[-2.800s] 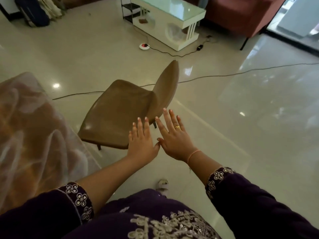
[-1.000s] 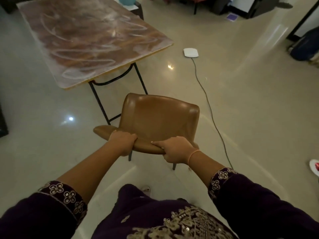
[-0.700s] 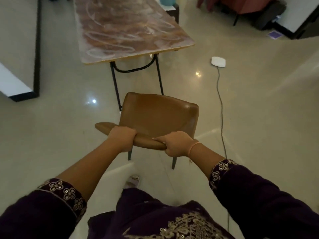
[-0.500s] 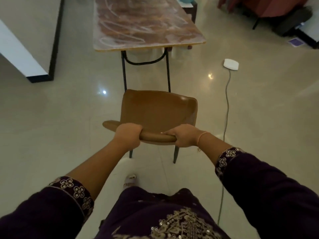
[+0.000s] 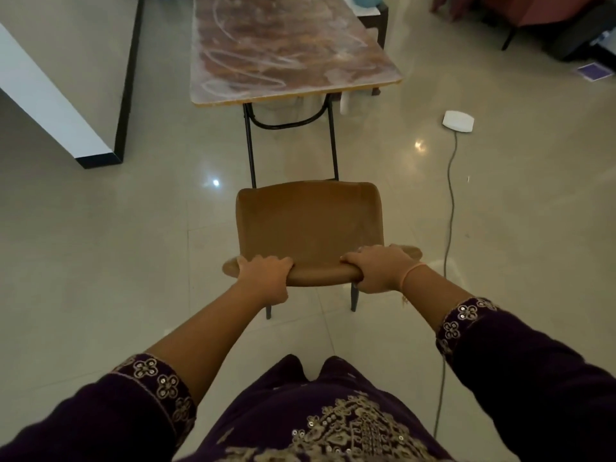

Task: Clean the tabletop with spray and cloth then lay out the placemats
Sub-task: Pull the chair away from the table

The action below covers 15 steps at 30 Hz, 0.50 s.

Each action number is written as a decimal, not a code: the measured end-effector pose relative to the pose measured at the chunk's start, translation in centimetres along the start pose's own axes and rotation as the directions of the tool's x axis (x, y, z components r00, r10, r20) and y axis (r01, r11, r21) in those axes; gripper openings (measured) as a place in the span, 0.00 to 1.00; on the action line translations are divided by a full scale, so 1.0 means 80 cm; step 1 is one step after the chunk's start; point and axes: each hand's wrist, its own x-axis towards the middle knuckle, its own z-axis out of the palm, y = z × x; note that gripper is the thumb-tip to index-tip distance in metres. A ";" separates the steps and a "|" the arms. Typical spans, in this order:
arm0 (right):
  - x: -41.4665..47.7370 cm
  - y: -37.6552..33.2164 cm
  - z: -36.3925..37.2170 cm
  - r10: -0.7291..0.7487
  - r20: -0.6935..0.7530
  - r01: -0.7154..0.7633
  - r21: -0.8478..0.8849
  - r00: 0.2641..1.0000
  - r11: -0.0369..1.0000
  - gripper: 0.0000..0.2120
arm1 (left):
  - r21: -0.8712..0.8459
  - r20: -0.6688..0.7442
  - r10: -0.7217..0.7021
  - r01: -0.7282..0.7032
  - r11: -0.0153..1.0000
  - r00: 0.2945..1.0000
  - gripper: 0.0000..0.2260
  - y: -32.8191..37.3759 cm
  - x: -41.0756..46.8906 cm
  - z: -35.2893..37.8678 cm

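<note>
While you stand behind the one brown chair point(image 5: 310, 221), both of your hands grip the top rail of its backrest. Your left hand point(image 5: 263, 275) curls over the rail near its left end, and your right hand point(image 5: 376, 268) wraps it near the right end, one thin band point(image 5: 408, 275) at that wrist. Two dark chair legs point(image 5: 268, 311) show below the rail. Beyond the seat's front edge stands one table. Its tabletop point(image 5: 283, 45) is streaked with pale swirling marks, its near short edge faces the chair, and two black table legs point(image 5: 249, 145) show beneath that edge. On the floor point(image 5: 100, 261) to the right lies one white puck point(image 5: 458, 121), with one cable point(image 5: 450, 211) trailing toward you.
</note>
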 end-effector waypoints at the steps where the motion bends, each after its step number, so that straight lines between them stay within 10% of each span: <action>1: 0.000 -0.001 0.001 0.011 0.001 -0.011 -0.002 1.000 1.000 0.23 | 0.015 -0.007 0.004 -0.004 1.000 1.000 0.15 -0.001 0.001 0.001; 15: 0.006 -0.009 -0.005 0.075 0.043 -0.075 0.016 0.996 0.997 0.26 | 0.051 0.068 0.081 -0.085 0.995 0.994 0.21 0.000 0.008 -0.007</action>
